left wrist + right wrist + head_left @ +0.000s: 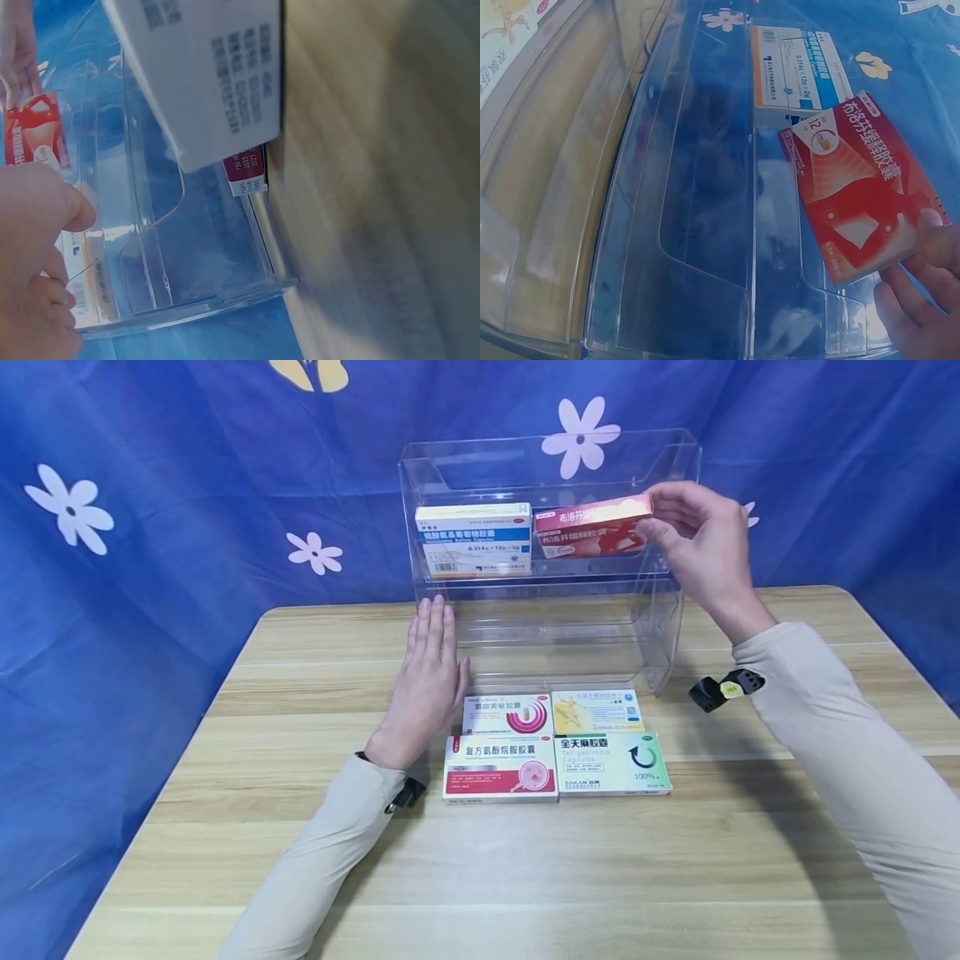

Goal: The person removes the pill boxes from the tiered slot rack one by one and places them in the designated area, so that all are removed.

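My right hand (705,539) pinches a red medicine box (592,527) by its right end, thumb in front and fingers behind. The box is tilted at an upper tier of the clear acrylic rack (551,664), its left end low beside a blue-and-white medicine box (474,542) that stands upright there. In the right wrist view the red box (862,195) slants, with its lower left corner close to the blue-and-white box. My left hand (427,681) lies with fingers straight at the rack's lower left side, holding nothing.
In front of the rack several medicine boxes lie flat on the wooden table (300,727) in two rows: a pink-ringed box (498,714), a yellow-and-white box (597,710), a red-and-white box (500,766) and a green box (612,764). A blue flowered cloth (187,468) hangs behind.
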### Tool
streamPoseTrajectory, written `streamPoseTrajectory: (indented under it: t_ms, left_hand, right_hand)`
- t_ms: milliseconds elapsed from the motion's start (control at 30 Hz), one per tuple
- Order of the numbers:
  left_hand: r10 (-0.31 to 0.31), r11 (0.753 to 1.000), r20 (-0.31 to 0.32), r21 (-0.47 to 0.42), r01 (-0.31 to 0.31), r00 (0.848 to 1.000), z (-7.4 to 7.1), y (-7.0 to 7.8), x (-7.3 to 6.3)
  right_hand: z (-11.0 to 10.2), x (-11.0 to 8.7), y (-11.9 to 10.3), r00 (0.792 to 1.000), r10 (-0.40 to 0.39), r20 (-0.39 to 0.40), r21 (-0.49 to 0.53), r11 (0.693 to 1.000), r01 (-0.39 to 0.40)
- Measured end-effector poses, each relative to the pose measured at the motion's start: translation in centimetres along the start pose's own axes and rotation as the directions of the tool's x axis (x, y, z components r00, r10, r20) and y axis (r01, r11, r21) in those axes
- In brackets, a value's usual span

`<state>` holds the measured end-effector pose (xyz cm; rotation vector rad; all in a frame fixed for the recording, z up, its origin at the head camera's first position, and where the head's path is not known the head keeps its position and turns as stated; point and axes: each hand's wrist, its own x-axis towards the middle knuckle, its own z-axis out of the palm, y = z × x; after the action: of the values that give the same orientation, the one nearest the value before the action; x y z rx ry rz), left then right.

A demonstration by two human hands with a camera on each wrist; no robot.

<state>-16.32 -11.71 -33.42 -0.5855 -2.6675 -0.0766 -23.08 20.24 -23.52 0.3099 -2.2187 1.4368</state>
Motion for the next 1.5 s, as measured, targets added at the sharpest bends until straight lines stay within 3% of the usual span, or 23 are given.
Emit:
streamPoseTrajectory:
  t_ms: [433,867,1500]
  left_hand:
    - [-0.006,1.0,0.004,-0.011,0.006,1.0,-0.1,0.1,0.2]
    - [0.004,1.0,-0.002,-0.014,-0.004,1.0,-0.2,-0.3,0.0]
    - [0.02,1.0,-0.034,-0.022,-0.02,0.999,0.6,-0.4,0.3]
  right_hand:
    - [-0.7,-0.4,0.3,0.999,0.011,-0.03,0.02,1.0,-0.01]
    - [-1.6,-1.4,1.0,1.0,-0.008,-0.024,-0.023,1.0,0.007]
    - [-3.4,-4.9,2.1,0.999,0.046,0.03,-0.013,0.999,-0.045]
